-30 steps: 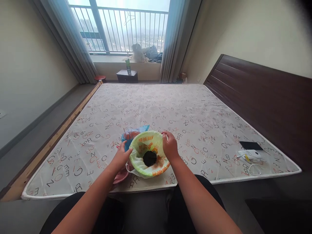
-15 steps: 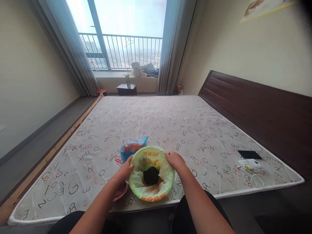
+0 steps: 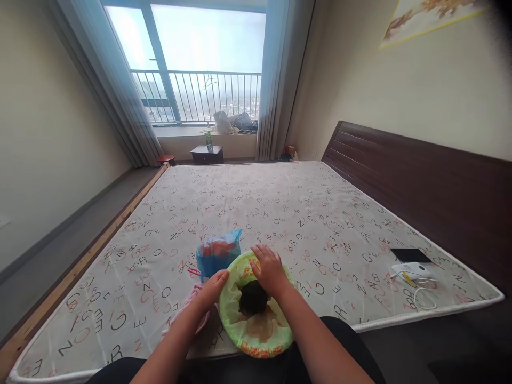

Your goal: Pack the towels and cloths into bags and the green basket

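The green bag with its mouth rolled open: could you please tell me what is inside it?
Inside the green bag lies a dark, black lump, with crumpled pale plastic around it. The right hand rests over the far rim and covers part of the inside, so anything beneath it or the lump stays hidden.

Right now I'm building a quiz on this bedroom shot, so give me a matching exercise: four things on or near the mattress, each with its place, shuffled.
Things:
1. green plastic bag
2. blue plastic bag
3. black phone
4. pink plastic bag

Places:
A. by the headboard, near the mattress corner
B. under the left hand
C. at the near edge, held open by both hands, right hand at its rim
D. just beyond the green bag

Pairs: 1-C, 2-D, 3-A, 4-B
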`<state>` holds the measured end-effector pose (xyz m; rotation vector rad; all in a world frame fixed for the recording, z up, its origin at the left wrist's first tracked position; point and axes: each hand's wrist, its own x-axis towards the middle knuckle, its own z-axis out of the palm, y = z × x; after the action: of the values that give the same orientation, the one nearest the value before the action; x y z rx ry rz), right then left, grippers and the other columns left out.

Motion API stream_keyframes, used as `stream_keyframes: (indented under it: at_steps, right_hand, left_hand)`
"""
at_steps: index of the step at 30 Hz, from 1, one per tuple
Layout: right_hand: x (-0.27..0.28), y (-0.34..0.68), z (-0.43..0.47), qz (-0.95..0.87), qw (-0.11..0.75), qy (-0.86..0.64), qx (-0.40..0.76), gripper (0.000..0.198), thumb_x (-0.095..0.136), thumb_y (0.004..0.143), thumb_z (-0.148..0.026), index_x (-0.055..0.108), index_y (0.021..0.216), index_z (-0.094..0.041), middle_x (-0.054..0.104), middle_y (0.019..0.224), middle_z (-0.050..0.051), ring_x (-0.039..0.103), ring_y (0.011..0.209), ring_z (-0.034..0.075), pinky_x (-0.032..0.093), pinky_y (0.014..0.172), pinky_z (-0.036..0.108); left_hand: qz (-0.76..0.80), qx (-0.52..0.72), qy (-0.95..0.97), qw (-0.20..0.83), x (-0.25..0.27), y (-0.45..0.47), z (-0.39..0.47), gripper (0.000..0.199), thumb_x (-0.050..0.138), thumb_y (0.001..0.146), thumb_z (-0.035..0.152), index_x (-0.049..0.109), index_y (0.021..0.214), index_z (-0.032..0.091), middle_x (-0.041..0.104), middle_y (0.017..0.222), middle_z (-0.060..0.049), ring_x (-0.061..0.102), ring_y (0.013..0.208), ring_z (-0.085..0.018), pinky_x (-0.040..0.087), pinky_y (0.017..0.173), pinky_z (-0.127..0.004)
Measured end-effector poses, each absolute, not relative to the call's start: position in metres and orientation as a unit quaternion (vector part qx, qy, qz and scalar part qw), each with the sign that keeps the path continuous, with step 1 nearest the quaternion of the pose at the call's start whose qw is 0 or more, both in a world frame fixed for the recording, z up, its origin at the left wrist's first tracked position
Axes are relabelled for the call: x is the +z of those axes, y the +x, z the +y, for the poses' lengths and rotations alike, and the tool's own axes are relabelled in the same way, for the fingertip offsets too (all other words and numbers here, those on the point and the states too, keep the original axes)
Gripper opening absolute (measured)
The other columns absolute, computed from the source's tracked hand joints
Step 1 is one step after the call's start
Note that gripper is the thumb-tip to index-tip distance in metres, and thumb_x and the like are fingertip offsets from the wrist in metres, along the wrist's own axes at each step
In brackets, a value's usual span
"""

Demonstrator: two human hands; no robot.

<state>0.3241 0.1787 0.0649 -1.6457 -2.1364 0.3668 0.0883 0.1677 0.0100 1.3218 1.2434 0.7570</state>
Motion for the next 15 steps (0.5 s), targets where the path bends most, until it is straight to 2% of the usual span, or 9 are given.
stream_keyframes:
  at_steps: [2,4,8,12,15]
  right_hand:
    - [0.064,0.310,0.169,-0.809,0.197,-0.539,0.130,0.048,0.049,0.101,-0.037,0.048,0.148,-0.031,0.047,0.156,0.007,0.032,0.149,0.030,0.015,0.121,0.063]
    - [0.063,0.299,0.162,-0.838,0.181,-0.495,0.139,0.050,0.051,0.100,-0.043,0.045,0.150,-0.036,0.042,0.160,0.004,0.025,0.153,0.031,0.011,0.121,0.067]
    - [0.064,0.289,0.157,-0.854,0.152,-0.466,0.172,0.056,0.052,0.099,-0.054,0.044,0.151,-0.037,0.039,0.162,0.005,0.022,0.154,0.033,0.009,0.122,0.068]
    - [0.065,0.284,0.156,-0.851,0.130,-0.475,0.182,0.069,0.054,0.094,-0.063,0.039,0.155,-0.034,0.030,0.166,0.008,0.014,0.156,0.036,0.009,0.120,0.071]
    - [0.065,0.278,0.151,-0.864,0.123,-0.453,0.182,0.078,0.058,0.090,-0.066,0.037,0.156,-0.030,0.022,0.169,0.010,0.009,0.156,0.037,0.010,0.120,0.070]
  left_hand:
    - [0.548,0.328,0.554,0.535,0.006,0.090,0.167,0.065,0.045,0.088,0.072,0.074,0.095,0.014,0.076,0.100,-0.013,0.068,0.095,-0.030,0.055,0.087,-0.042]
    - [0.559,0.330,0.554,0.521,0.003,0.091,0.166,0.060,0.044,0.090,0.067,0.074,0.094,0.015,0.077,0.098,-0.012,0.068,0.093,-0.029,0.055,0.087,-0.042]
    - [0.573,0.328,0.585,0.471,-0.005,0.092,0.165,0.040,0.061,0.082,0.044,0.073,0.110,0.017,0.073,0.120,-0.013,0.066,0.110,-0.029,0.049,0.101,-0.040]
    - [0.660,0.318,0.543,0.411,-0.018,0.090,0.167,0.054,0.068,0.073,0.032,0.066,0.124,0.014,0.064,0.135,-0.018,0.059,0.126,-0.030,0.043,0.109,-0.040]
    - [0.693,0.305,0.484,0.439,-0.024,0.085,0.172,0.052,0.069,0.071,0.028,0.064,0.120,0.014,0.068,0.127,-0.019,0.063,0.119,-0.030,0.046,0.103,-0.040]
